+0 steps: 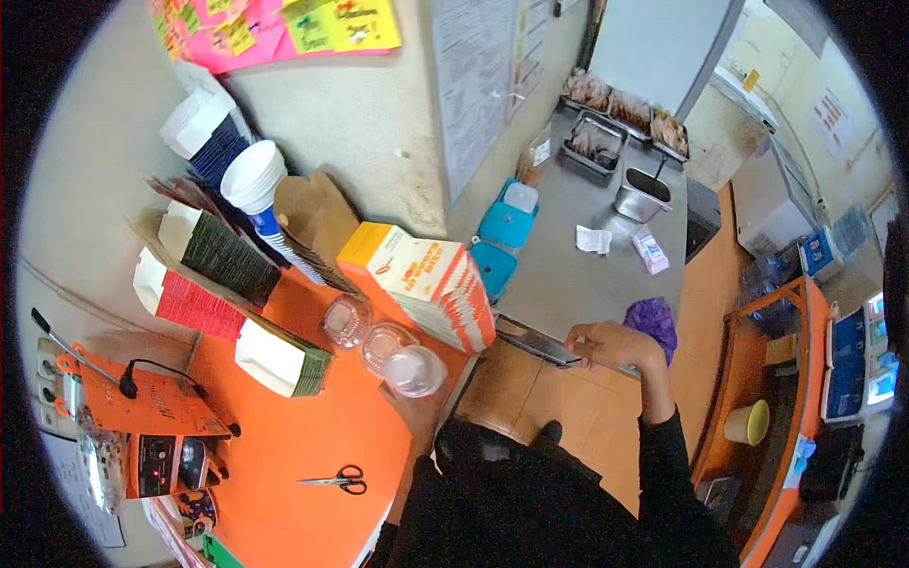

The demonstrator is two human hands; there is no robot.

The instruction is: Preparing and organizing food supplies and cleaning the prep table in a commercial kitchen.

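On the orange tabletop [298, 440], my left hand [419, 410] is at a clear plastic cup or lid [414, 370], its fingers partly hidden beneath it. Two more clear plastic containers [385, 345] [346, 321] stand just behind. My right hand [614, 346] is stretched out to the right, its fingers on the end of a dark, flat, long thing [534, 340] at the steel table's near edge; whether this is a tray or part of the table I cannot tell. A purple crumpled cloth or bag [651, 323] lies beside that hand. Black-handled scissors [341, 481] lie on the orange top.
Stacked paper boxes [426, 284], red and green food trays [199, 302] and white cups [256, 177] line the wall. An orange sealing machine [153, 426] is at left. The steel table [568, 284] holds teal containers [508, 220], a steel pot [641, 195] and trays of raw meat [628, 113].
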